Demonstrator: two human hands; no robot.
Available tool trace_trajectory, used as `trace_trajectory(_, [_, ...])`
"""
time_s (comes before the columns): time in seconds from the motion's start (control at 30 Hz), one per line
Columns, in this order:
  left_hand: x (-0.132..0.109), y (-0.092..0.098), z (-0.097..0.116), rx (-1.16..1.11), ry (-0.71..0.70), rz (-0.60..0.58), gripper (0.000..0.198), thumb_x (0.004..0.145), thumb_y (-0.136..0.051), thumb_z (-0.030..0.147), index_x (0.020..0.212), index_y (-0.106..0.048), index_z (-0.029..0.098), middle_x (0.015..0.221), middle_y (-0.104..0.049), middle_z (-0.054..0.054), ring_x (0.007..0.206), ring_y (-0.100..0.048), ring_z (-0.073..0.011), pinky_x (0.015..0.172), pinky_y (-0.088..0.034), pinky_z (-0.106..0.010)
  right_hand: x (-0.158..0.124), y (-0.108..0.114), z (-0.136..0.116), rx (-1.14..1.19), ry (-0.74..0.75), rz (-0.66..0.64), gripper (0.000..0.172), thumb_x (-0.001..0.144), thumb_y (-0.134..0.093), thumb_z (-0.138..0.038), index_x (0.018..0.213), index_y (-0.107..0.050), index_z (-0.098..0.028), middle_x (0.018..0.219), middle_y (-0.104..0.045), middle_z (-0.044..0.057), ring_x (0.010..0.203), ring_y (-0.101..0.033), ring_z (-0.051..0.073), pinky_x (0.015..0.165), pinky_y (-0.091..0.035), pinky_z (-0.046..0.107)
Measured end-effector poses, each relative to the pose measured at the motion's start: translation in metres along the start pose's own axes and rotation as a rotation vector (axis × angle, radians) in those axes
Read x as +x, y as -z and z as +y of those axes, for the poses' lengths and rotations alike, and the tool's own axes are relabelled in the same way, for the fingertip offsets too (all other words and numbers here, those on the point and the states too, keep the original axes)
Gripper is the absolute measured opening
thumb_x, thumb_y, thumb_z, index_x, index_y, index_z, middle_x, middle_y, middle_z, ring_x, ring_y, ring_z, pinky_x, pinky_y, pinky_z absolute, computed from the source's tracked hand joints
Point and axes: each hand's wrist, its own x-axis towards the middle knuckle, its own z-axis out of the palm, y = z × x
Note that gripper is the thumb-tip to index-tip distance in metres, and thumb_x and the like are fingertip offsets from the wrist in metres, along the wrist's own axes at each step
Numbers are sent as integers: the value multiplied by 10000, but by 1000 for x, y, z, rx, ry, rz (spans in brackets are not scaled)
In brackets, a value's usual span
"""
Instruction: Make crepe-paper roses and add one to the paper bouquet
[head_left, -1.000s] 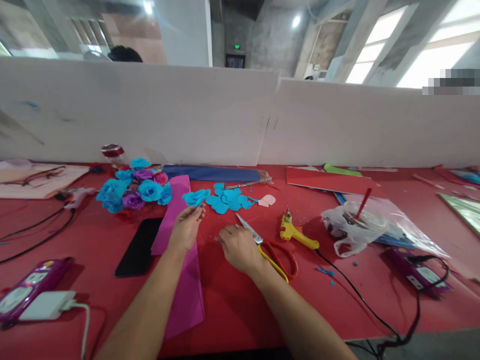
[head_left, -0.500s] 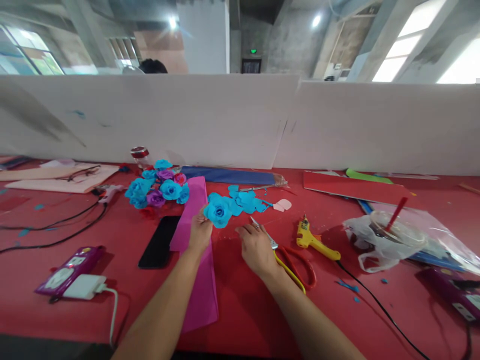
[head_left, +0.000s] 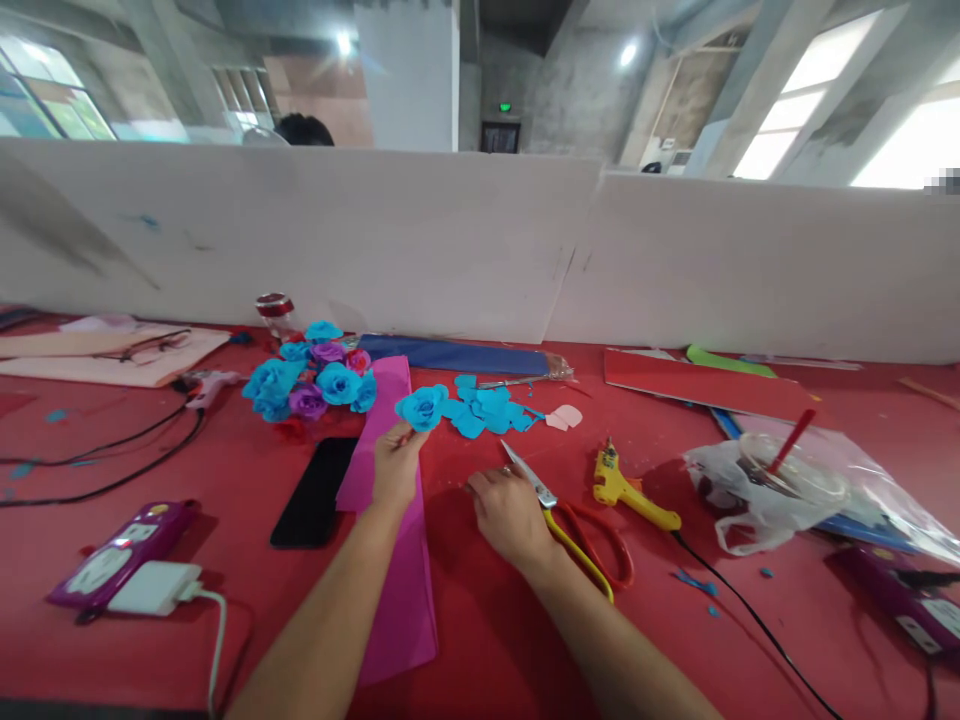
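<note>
A blue paper flower [head_left: 424, 407] is pinched by its base between the fingers of my left hand [head_left: 396, 465], above a strip of magenta paper [head_left: 401, 590]. My right hand [head_left: 510, 510] lies on the red table with its fingers loosely stretched and nothing visible in them. Just to its right rest scissors [head_left: 551, 508] with one yellow and one red handle. Loose blue paper petals [head_left: 487, 408] are spread beyond both hands, next to pale pink paper pieces [head_left: 564, 416]. A bunch of blue, purple and red paper flowers [head_left: 309, 385] sits to the left.
A black phone [head_left: 315, 492] lies left of the magenta paper. To the right are a yellow glue gun [head_left: 630, 492] with its cord and a bagged cup [head_left: 795, 470] with a straw. Purple power strips [head_left: 124, 555] lie at both sides. A white partition [head_left: 300, 240] borders the back.
My left hand has tipped the blue flower upward and shifted it slightly left, so it now shows more from the side. The right hand has barely moved beside the scissors.
</note>
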Motion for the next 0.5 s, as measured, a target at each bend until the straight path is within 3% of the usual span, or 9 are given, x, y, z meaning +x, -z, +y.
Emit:
trace_trajectory(0.13, [2, 1, -4, -54, 21, -1, 131, 655, -740, 290, 725, -727, 180, 724, -698, -20, 751, -630, -160, 780, -462, -298, 1, 0, 4, -8, -6, 18, 180, 864, -475, -131, 804, -632, -198, 790, -701, 47, 782, -631, 195, 783, -338, 328])
trace_trajectory(0.27, [2, 0, -8, -136, 71, -18, 133, 663, -737, 294, 735, -707, 186, 642, -627, 25, 624, -554, -91, 671, -434, -233, 0, -1, 11, 43, -64, 122, 195, 908, -457, -190, 896, -651, -214, 864, -718, 42, 825, -637, 190, 801, -333, 320])
trace_trajectory(0.5, [1, -2, -14, -127, 71, -81, 201, 656, -745, 363, 730, -695, 184, 657, -616, 11, 635, -547, -104, 656, -432, -240, -2, -6, 14, -26, -69, 195, 204, 917, -460, -208, 882, -661, -202, 833, -721, 55, 774, -634, 196, 752, -326, 327])
